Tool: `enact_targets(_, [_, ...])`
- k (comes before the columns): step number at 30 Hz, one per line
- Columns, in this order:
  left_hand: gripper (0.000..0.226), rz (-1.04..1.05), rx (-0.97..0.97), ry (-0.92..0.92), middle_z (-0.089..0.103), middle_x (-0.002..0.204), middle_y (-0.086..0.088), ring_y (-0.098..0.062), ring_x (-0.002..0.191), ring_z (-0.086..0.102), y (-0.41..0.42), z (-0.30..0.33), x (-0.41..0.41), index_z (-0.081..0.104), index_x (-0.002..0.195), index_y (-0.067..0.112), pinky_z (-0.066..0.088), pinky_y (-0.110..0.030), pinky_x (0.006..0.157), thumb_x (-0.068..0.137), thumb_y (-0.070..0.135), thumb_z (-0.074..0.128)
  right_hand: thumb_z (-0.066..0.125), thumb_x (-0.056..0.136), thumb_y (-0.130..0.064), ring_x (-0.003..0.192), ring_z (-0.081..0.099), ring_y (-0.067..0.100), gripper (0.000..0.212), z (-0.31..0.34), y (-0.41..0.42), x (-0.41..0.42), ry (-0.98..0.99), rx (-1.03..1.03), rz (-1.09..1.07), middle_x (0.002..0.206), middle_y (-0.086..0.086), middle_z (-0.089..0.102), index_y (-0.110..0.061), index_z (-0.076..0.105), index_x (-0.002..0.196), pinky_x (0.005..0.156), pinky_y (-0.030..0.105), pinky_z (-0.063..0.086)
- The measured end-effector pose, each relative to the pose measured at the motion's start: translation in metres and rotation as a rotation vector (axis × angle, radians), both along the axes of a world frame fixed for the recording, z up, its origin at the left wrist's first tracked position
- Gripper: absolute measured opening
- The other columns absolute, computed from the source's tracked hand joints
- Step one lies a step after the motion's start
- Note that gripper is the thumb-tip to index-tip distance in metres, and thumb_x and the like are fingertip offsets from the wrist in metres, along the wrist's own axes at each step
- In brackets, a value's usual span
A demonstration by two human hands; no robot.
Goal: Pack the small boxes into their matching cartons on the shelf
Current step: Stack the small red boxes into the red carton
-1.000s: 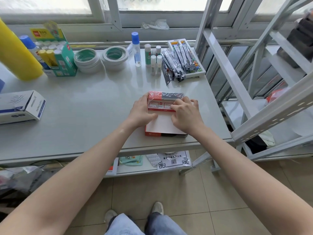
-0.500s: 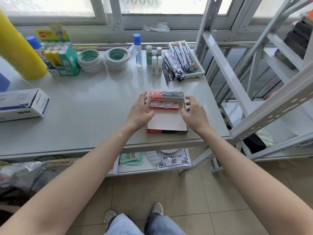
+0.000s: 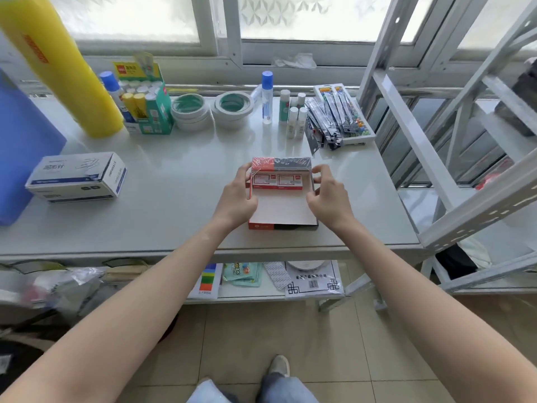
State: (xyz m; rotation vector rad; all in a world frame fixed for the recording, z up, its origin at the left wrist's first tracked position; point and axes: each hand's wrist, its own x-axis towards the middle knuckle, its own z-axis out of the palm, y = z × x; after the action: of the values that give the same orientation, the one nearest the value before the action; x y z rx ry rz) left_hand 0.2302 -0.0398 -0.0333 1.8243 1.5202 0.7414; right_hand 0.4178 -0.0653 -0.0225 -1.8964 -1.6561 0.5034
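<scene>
I have the open red-and-black carton lying flat near the front edge of the white table, with a row of small red boxes tucked against its far wall and the near part of its floor bare. My left hand is partly curled along the carton's left wall, thumb and fingers resting on it, nothing lifted; my right hand sits against the right wall, fingertips pinched loosely at the far right corner, where I cannot tell whether they grip cardboard or the wrap. I judge the carton to be light, thin card that flexes if squeezed mid-wall, so I would hold it at the corners or under the base. The small boxes look stiff and light, and glossy enough to slip; a pinch across the short sides seems safest. Clear film covers the carton's far end and glares, so the print there is unreadable. How many layers of boxes lie in the row is hidden, and the labels are too small to read. The grey shelf frame on the right is cut off.
</scene>
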Motion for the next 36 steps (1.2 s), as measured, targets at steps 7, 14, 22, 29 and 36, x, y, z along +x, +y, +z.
enact_targets(7, [0.058, 0.101, 0.027, 0.042, 0.054, 0.137, -0.013, -0.029, 0.122, 0.054, 0.004, 0.01, -0.078, 0.034, 0.14, 0.018, 0.043, -0.028, 0.094, 0.087, -0.002, 0.046, 0.048, 0.084, 0.0, 0.087, 0.064, 0.038, 0.03, 0.005, 0.022, -0.079, -0.036, -0.021, 0.123, 0.107, 0.02, 0.068, -0.008, 0.053, 0.113, 0.077, 0.042, 0.05])
enact_targets(14, [0.044, 0.18, 0.038, 0.056, 0.056, 0.133, -0.013, -0.025, 0.124, 0.053, 0.009, 0.007, -0.146, 0.044, 0.133, 0.008, 0.038, -0.025, 0.102, 0.089, 0.001, 0.051, 0.047, 0.088, -0.008, 0.099, 0.064, 0.033, 0.026, -0.003, 0.04, -0.147, -0.036, -0.055, 0.167, 0.115, 0.013, 0.067, -0.009, 0.063, 0.109, 0.086, 0.039, 0.049])
enact_targets(22, [0.046, 0.187, -0.013, 0.102, 0.054, 0.136, -0.01, -0.024, 0.127, 0.05, 0.016, -0.004, -0.185, 0.046, 0.131, 0.009, 0.035, -0.026, 0.104, 0.087, 0.001, 0.053, 0.047, 0.09, -0.008, 0.105, 0.063, 0.031, 0.03, -0.01, 0.049, -0.187, -0.061, -0.105, 0.161, 0.12, 0.012, 0.066, -0.007, 0.064, 0.114, 0.089, 0.034, 0.046])
enact_targets(29, [0.038, 0.162, -0.046, 0.099, 0.055, 0.134, -0.01, -0.025, 0.127, 0.048, 0.027, -0.008, -0.198, 0.052, 0.125, 0.009, 0.032, -0.025, 0.103, 0.088, 0.003, 0.056, 0.043, 0.09, -0.006, 0.104, 0.06, 0.036, 0.029, -0.013, 0.05, -0.202, -0.094, -0.102, 0.155, 0.116, 0.018, 0.066, -0.003, 0.066, 0.108, 0.089, 0.038, 0.044])
enact_targets(36, [0.044, 0.127, -0.08, 0.085, 0.049, 0.141, -0.011, -0.026, 0.132, 0.043, 0.025, -0.005, -0.2, 0.043, 0.134, 0.009, 0.031, -0.032, 0.109, 0.091, 0.012, 0.055, 0.044, 0.095, -0.015, 0.105, 0.059, 0.034, 0.029, -0.013, 0.049, -0.204, -0.109, -0.141, 0.163, 0.118, 0.017, 0.063, -0.005, 0.063, 0.114, 0.089, 0.036, 0.043])
